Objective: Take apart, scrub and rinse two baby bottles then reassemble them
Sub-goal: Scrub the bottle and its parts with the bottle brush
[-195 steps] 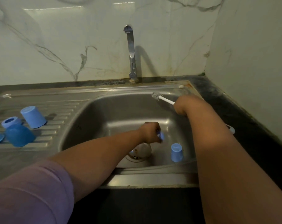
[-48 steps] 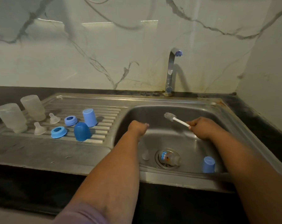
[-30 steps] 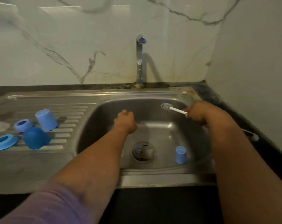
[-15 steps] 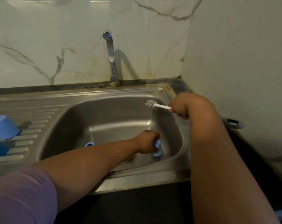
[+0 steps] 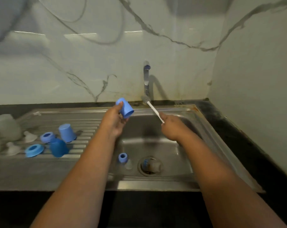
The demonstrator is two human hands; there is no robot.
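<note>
Bottle ring (image 5: 122,157) in sink basin (image 5: 172,145)

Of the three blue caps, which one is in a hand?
The light blue cap gripped by the left hand above the sink; the other two caps stand on the drainboard.

Two bare forearms, no sleeves

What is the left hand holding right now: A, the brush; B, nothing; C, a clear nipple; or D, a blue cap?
D: the left hand grips a blue cap above the sink, while the brush is in the right hand.
</note>
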